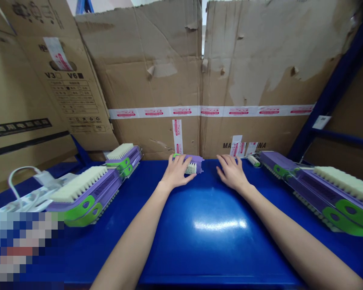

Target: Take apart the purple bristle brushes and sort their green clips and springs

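My left hand rests on a small purple brush with white bristles at the far middle of the blue table; its fingers curl over the brush's near side. My right hand lies flat on the table just right of that brush, fingers stretched out and holding nothing.
A row of purple and green brushes lies along the left side and another row along the right. A white power strip with cable sits at far left. Worn cardboard boxes wall the back. A blue rack post stands at right.
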`<state>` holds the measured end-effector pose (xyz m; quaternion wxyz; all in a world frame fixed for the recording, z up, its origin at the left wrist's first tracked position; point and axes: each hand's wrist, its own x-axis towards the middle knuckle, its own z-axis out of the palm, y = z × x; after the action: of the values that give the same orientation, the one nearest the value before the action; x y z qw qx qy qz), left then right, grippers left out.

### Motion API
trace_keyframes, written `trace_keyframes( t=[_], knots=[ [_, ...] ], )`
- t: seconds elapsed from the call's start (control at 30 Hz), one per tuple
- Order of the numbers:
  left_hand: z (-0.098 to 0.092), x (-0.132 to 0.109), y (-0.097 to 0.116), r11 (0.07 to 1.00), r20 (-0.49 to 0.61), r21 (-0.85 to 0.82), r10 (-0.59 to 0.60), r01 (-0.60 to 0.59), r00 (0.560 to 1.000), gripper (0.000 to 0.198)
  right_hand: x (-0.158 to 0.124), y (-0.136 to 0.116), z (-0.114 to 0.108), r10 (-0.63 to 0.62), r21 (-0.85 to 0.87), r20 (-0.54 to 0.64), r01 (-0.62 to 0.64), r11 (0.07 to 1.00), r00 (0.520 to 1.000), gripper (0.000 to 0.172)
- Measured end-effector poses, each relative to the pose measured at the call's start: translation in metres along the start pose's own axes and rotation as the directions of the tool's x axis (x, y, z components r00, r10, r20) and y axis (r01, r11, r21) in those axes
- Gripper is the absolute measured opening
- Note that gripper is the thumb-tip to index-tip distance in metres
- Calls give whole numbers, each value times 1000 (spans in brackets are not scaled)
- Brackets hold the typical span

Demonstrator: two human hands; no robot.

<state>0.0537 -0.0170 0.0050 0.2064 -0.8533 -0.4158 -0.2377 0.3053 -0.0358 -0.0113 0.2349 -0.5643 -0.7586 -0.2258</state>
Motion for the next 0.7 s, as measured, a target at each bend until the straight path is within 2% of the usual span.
trace_keyframes(
  t=[0.07, 0.17, 0.23, 0.3, 0.37, 0.5, 0.6, 0.7],
  knots=[
    [-2, 2, 0, 1000, -24, -23, 6, -6, 1000, 56, -1, -9, 0, -59, 19, -6, 59, 998, 998, 46],
    [-3, 0, -9, 987, -74, -94, -141, 134, 987, 49, -1, -17, 0, -108, 54, -17, 109, 993, 994, 47],
    [-1, -4, -18, 959, -49, -166, -239, 228, 970, 48, -1, -18, 1, -123, 76, -29, 125, 989, 992, 47],
    [2, -7, -26, 932, 19, -231, -281, 278, 959, 47, -1, -17, 3, -124, 89, -49, 128, 988, 991, 47],
    [5, -8, -28, 919, 59, -268, -285, 290, 957, 44, -2, -15, 5, -112, 97, -63, 118, 988, 992, 46],
    [4, -4, -21, 924, 61, -274, -261, 268, 963, 39, -2, -13, 7, -82, 121, -72, 90, 989, 994, 46],
    [2, -2, -14, 927, 86, -265, -250, 264, 964, 43, -2, -14, 5, -72, 154, -71, 82, 985, 995, 47],
    [2, -2, -9, 956, 64, -223, -182, 192, 981, 51, -1, -15, 3, -82, 189, -90, 98, 977, 993, 49]
  ],
)
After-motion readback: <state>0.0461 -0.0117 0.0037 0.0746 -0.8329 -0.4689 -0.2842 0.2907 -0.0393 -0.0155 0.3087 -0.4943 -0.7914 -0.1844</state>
